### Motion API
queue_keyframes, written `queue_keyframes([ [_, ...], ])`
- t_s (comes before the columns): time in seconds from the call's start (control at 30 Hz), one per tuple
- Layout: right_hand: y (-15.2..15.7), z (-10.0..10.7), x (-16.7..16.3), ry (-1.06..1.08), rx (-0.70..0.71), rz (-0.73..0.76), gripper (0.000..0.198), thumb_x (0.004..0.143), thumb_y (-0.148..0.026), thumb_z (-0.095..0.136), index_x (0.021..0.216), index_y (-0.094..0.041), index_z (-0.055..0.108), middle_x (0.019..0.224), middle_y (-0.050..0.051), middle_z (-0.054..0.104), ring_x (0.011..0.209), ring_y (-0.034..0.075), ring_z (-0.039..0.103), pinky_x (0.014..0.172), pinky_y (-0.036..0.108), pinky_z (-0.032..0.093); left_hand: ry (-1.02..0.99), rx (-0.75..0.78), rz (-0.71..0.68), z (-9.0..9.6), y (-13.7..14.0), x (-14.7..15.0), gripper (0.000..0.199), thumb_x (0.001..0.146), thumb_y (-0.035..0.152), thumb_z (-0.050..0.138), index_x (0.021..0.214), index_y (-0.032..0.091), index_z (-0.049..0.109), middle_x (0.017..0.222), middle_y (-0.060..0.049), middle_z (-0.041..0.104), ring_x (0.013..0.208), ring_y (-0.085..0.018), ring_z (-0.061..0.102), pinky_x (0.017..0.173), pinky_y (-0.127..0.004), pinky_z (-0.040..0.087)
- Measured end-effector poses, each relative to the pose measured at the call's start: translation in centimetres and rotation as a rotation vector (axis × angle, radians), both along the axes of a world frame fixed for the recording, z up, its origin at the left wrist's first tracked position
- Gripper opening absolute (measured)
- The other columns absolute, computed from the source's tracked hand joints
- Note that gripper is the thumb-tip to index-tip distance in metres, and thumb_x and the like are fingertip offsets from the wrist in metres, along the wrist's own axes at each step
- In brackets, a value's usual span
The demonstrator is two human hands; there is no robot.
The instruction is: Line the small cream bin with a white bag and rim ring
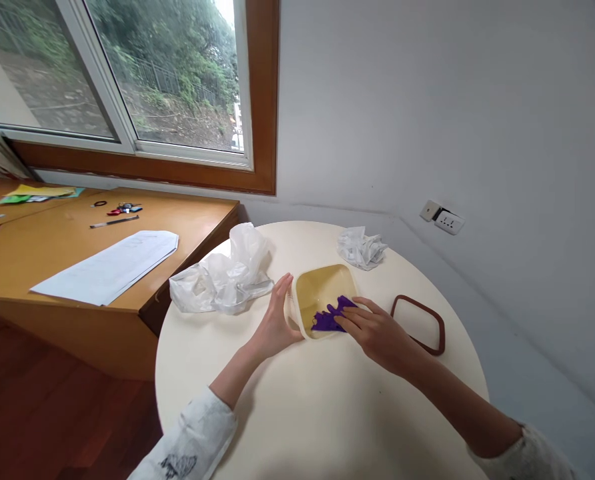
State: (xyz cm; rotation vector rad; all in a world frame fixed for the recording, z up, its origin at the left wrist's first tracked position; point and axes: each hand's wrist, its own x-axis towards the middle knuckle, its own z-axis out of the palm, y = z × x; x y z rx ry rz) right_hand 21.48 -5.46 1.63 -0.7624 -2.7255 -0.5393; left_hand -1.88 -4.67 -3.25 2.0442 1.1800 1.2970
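A pale yellow square plastic container (322, 283) stands on the round table, its opening facing me. My left hand (275, 325) grips its left side, thumb at the near corner and fingers along the wall. Inside, at the near right, sits a soft purple mass (332, 317) with ragged edges; I cannot tell whether it is cloth or something like dough. My right hand (375, 327) reaches over the right rim with bent fingers closed on the purple mass. Part of the mass is hidden under those fingers.
A brown-rimmed lid or frame (443, 330) lies to the right on the white round table (327, 413). Crumpled clear plastic bags (227, 277) sit at the left, a smaller crumpled bag (361, 248) behind. A wooden desk (197, 217) with paper sheets (112, 267) and a pen (114, 222) adjoins.
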Motion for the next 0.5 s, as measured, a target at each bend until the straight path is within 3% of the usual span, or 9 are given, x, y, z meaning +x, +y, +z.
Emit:
queue_keyframes([
  [0.17, -0.5, -0.9, -1.5, 0.138, 0.004, -0.065, 0.028, 0.082, -0.003, 0.038, 0.100, -0.010, 0.060, 0.075, 0.007, 0.066, 0.072, 0.016, 0.059, 0.073, 0.031, 0.042, -0.059, 0.001, 0.046, -0.5, -0.1, 0.4, 0.088, 0.070, 0.029, 0.067, 0.138, 0.029, 0.011, 0.143, -0.011, 0.023, 0.132, -0.028, 0.023, 0.107, -0.049, 0.023],
  [0.33, -1.0, -2.1, -4.5, 0.314, 0.045, -0.160, 0.021, 0.082, -0.007, 0.043, 0.095, -0.009, 0.059, 0.064, 0.005, 0.063, 0.061, 0.015, 0.056, 0.063, 0.029, 0.037, 0.000, 0.033, 0.154, -0.9, -0.4, 1.4, 0.102, 0.065, 0.029, 0.071, 0.138, 0.029, 0.001, 0.144, -0.013, 0.013, 0.135, -0.031, 0.011, 0.106, -0.052, 0.022],
  [0.5, -1.6, -2.7, -7.2, 0.373, -0.033, -0.172, 0.019, 0.082, -0.008, 0.042, 0.092, -0.011, 0.059, 0.063, 0.005, 0.061, 0.060, 0.015, 0.054, 0.062, 0.029, 0.036, -0.096, 0.058, 0.180, -1.8, -0.1, 1.8, 0.116, 0.056, 0.036, 0.077, 0.137, 0.029, -0.006, 0.144, -0.016, 0.010, 0.134, -0.034, 0.013, 0.103, -0.052, 0.028],
])
